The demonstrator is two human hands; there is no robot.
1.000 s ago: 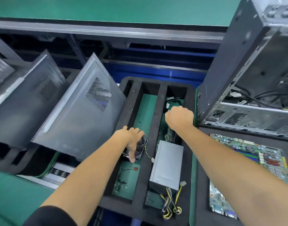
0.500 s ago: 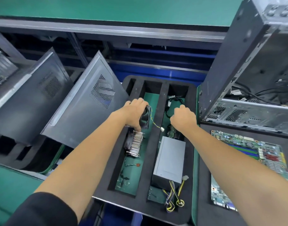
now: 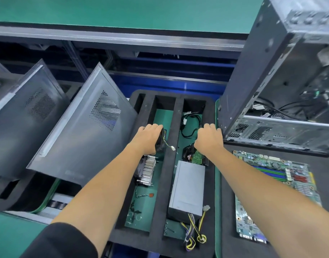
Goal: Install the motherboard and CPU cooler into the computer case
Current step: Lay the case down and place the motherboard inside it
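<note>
Head view: a black fan point(image 3: 161, 140) is gripped by the left hand point(image 3: 148, 138). Just below lies the heatsink cooler point(image 3: 147, 171), nearer that hand; right hand point(image 3: 209, 139) fingers curled, hold unclear

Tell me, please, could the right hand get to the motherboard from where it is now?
Probably yes. The right hand is at the foam tray's right wall, and the motherboard lies face up just beside it, with nothing on top; only the person's own forearm crosses above part of it.
</note>
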